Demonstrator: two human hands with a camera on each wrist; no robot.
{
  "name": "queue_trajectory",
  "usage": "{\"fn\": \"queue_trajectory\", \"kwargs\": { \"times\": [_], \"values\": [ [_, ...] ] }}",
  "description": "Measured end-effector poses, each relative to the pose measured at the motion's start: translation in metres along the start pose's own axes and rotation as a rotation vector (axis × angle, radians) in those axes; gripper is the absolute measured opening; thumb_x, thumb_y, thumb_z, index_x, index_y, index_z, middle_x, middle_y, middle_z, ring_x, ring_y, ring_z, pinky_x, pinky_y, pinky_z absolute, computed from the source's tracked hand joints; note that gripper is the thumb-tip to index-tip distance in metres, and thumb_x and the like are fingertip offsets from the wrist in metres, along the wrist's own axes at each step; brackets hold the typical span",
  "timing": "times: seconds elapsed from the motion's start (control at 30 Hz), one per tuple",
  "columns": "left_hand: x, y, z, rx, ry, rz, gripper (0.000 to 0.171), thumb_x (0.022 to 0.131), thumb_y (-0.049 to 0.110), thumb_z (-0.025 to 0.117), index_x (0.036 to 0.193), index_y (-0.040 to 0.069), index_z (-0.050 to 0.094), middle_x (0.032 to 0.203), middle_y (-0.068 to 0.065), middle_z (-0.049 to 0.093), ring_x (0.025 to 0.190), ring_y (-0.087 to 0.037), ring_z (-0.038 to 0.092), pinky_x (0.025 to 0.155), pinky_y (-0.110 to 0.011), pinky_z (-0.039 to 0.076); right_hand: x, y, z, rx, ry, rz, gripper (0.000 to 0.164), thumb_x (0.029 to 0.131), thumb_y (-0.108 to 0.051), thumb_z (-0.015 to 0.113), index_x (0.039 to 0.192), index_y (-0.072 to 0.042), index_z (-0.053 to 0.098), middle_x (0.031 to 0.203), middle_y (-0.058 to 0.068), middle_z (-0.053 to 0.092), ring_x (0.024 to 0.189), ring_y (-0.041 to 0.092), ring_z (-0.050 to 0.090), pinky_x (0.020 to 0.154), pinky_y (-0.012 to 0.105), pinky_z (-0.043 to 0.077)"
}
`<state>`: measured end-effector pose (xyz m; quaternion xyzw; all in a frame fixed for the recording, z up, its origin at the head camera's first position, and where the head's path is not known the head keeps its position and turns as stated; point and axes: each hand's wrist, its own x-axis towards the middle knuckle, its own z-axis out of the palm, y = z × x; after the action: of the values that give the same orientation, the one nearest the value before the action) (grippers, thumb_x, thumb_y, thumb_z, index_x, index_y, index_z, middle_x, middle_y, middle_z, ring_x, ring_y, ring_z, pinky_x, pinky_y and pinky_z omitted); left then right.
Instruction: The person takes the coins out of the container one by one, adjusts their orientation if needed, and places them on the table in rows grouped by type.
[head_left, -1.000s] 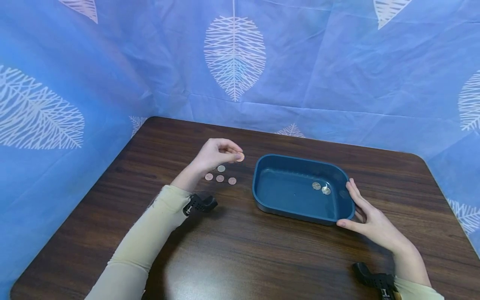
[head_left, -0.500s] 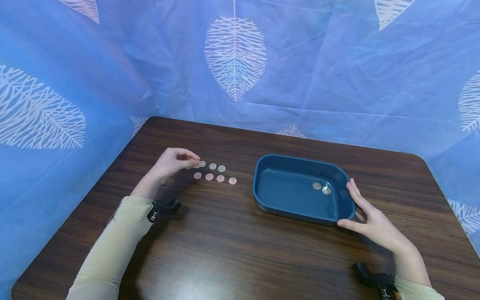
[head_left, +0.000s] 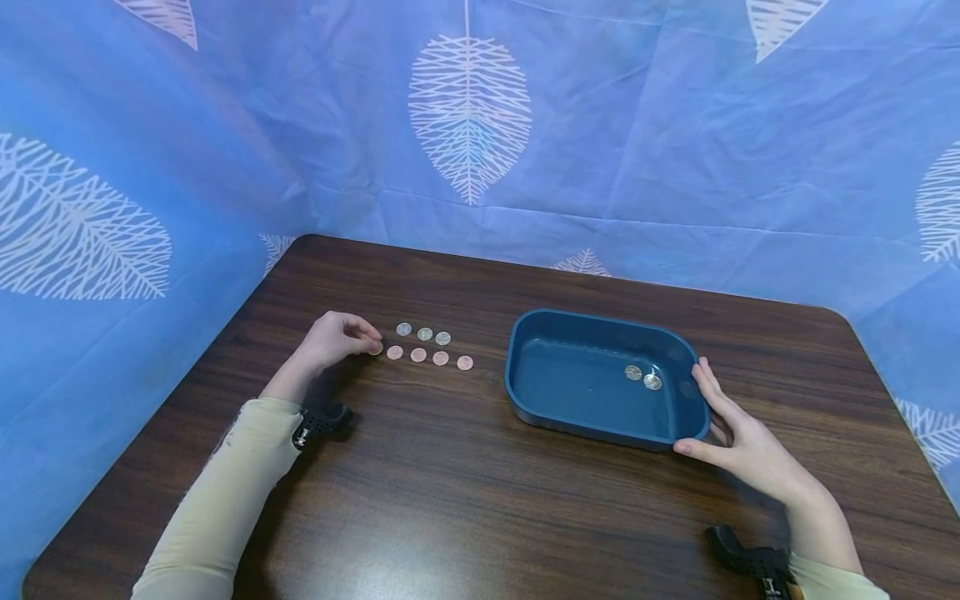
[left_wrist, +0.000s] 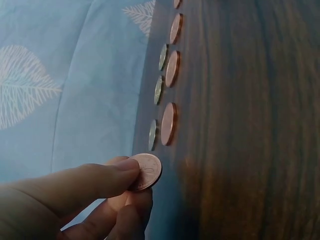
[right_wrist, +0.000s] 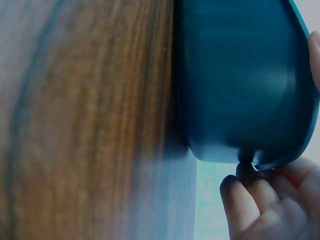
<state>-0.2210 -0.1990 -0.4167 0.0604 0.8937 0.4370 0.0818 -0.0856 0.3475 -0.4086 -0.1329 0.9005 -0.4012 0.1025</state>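
My left hand pinches a copper coin between thumb and fingers, low over the table at the left end of a row of copper coins. Behind that row lies a shorter one of silver coins. To the right stands a dark blue rectangular tub with two silver coins lying in it. My right hand holds the tub's right end, the thumb at its near corner and the fingers along the end wall. In the right wrist view, fingertips touch the tub's end.
The dark wooden table has rounded corners. Blue cloth with white leaf patterns hangs behind it and at its left. Each wrist bears a black camera mount, such as the left one.
My left hand has carried the copper coin leftward from beside the tub, past the silver row, then slightly toward me to the copper row's left end. The right hand and tub stay put.
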Motion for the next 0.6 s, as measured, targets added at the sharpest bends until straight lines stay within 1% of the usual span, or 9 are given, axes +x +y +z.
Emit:
{"fn": "queue_trajectory", "kwargs": {
  "times": [0.13, 0.33, 0.5, 0.6],
  "values": [
    [0.0002, -0.0008, 0.0004, 0.025, 0.006, 0.0, 0.014, 0.079, 0.014, 0.071, 0.089, 0.004, 0.07, 0.081, -0.008, 0.067, 0.073, -0.019, 0.058, 0.07, -0.03, 0.044, 0.0007, 0.0003, 0.0003, -0.006, 0.005, 0.012, 0.09, 0.088, -0.018, 0.061, 0.145, -0.032, -0.008, 0.148, -0.016, -0.017, 0.123, -0.019, 0.004, 0.084, -0.002, 0.024],
    [0.0023, -0.0044, 0.0018, 0.076, 0.017, -0.018, 0.017, 0.079, 0.015, 0.071, 0.092, 0.003, 0.069, 0.082, -0.007, 0.067, 0.073, -0.019, 0.058, 0.071, -0.031, 0.043, 0.0002, -0.0002, 0.0004, -0.027, 0.008, 0.011, 0.091, 0.087, -0.02, 0.061, 0.145, -0.032, -0.008, 0.149, -0.014, -0.017, 0.124, -0.018, 0.005, 0.084, -0.003, 0.023],
    [0.0032, -0.0043, 0.0032, 0.094, 0.036, -0.03, 0.018, 0.079, 0.013, 0.071, 0.093, 0.003, 0.069, 0.082, -0.008, 0.066, 0.073, -0.02, 0.058, 0.071, -0.032, 0.044, -0.0002, -0.0001, 0.0002, -0.032, 0.01, 0.012, 0.09, 0.087, -0.02, 0.061, 0.145, -0.032, -0.008, 0.15, -0.012, -0.016, 0.123, -0.02, 0.005, 0.084, -0.003, 0.023],
    [0.0035, -0.0041, 0.0041, 0.101, 0.042, -0.033, 0.019, 0.078, 0.013, 0.071, 0.094, 0.002, 0.068, 0.084, -0.009, 0.066, 0.074, -0.02, 0.059, 0.071, -0.033, 0.045, -0.0004, 0.0003, 0.0006, -0.03, 0.009, 0.013, 0.091, 0.087, -0.02, 0.061, 0.145, -0.032, -0.008, 0.15, -0.011, -0.016, 0.123, -0.018, 0.005, 0.084, -0.003, 0.023]
  ]
}}
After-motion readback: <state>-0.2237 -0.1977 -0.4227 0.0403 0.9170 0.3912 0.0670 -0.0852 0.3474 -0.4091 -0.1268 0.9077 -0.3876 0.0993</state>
